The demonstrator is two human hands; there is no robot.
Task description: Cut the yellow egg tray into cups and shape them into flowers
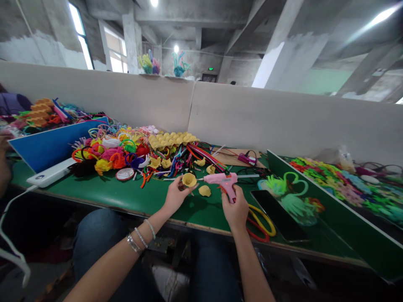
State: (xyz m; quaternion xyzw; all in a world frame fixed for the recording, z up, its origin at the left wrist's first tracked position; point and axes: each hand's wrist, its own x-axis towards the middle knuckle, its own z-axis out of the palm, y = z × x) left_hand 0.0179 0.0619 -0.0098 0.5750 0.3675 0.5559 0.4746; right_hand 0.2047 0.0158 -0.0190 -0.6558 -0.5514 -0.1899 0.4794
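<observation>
My left hand (pixel 175 193) is closed on a small yellow egg-carton cup (pixel 189 180), its hollow side turned up toward me. In my right hand (pixel 236 207) is a pink hot glue gun (pixel 222 180), gripped by its handle. A glue stick (pixel 248 176) juts from the gun's back, and the nozzle points left, close beside the cup's rim. Just below the nozzle, a loose yellow carton piece (pixel 205 191) lies on the green table (pixel 138 195). More cut carton pieces (pixel 166 163) sit farther back.
A colourful heap of pipe cleaners (pixel 110 153) and a yellow egg tray (pixel 173 139) lie behind. At right are a black phone (pixel 278 216), scissors (pixel 264 222), pipe-cleaner flowers (pixel 297 203) and a green divider (pixel 330 214). A white power strip (pixel 52 173) and blue board (pixel 59 142) stand left.
</observation>
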